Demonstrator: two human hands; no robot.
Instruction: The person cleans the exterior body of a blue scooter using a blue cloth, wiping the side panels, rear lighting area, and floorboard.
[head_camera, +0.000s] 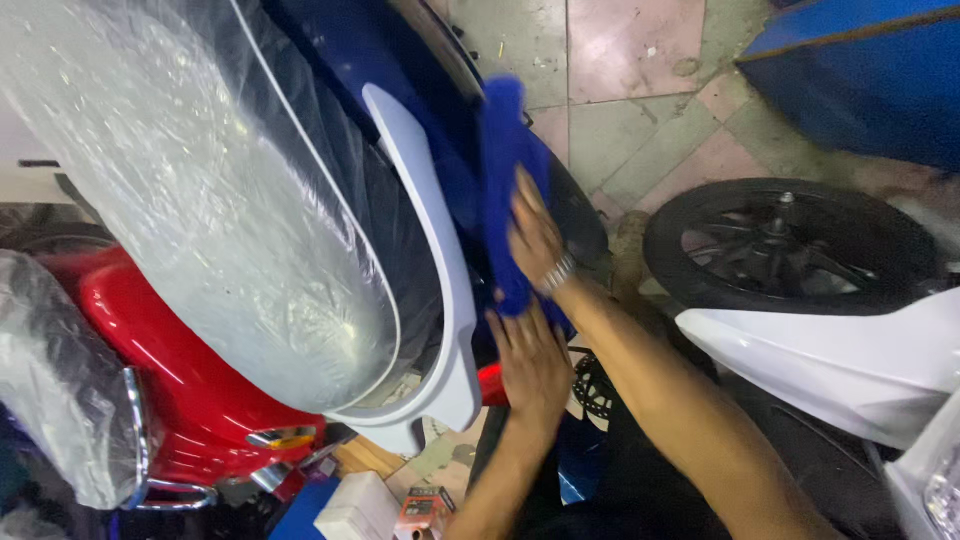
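A blue scooter (400, 60) fills the middle, its seat wrapped in clear plastic (200, 180) and edged by a white rear trim piece (440, 250). My right hand (535, 235), with a metal band on the wrist, is shut on a blue cloth (505, 150) and presses it against the scooter's blue side panel. My left hand (530, 360) lies flat on the body just below, fingers spread, next to the trim and a small red light (490, 385). It holds nothing.
A red scooter (180, 370) with chrome trim stands at the left, partly under plastic wrap. A white scooter (850, 360) with a black wheel (790, 245) is close on the right. Tiled floor (640, 110) shows beyond; small boxes (360, 505) sit at the bottom.
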